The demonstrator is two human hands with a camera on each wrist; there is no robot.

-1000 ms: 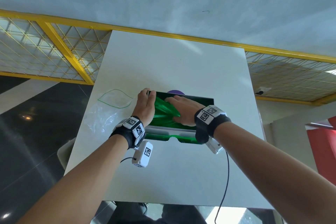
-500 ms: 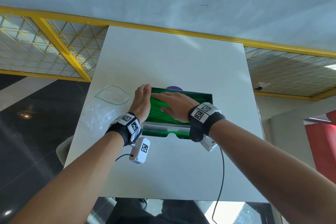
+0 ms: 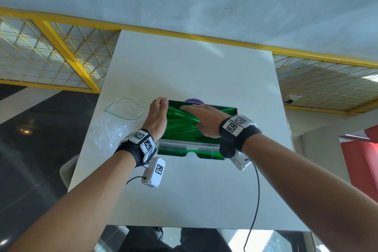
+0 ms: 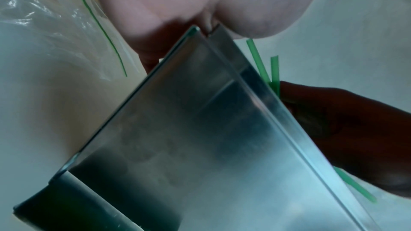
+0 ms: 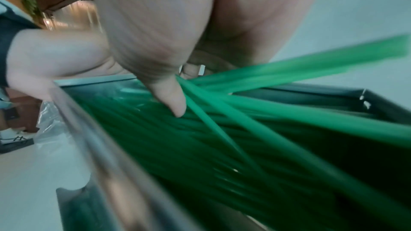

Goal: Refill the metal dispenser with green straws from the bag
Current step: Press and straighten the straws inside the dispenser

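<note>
The metal dispenser [image 3: 196,146] stands open-topped in the middle of the white table [image 3: 194,63]. Green straws [image 3: 180,129] fill it, some lying crossed, and more show in its front tray [image 3: 173,152]. My left hand [image 3: 157,116] presses flat against the dispenser's left end, fingers straight along it. My right hand [image 3: 202,117] lies flat on the straws, fingers pointing left. In the right wrist view the thumb [image 5: 173,101] touches the straws [image 5: 222,138] and several stick up past the rim. In the left wrist view the metal side [image 4: 200,129] fills the frame and straw ends [image 4: 258,59] poke above it.
A crumpled clear bag [image 3: 114,125] with a green zip line lies on the table just left of the dispenser; it looks empty. Something purple [image 3: 194,100] peeks out behind the dispenser. A cable [image 3: 255,200] hangs from my right wrist over the near table edge.
My right hand has shifted a little over the straws, which went from fanned to flatter to crossed again. My left hand has stayed against the dispenser's left end.
</note>
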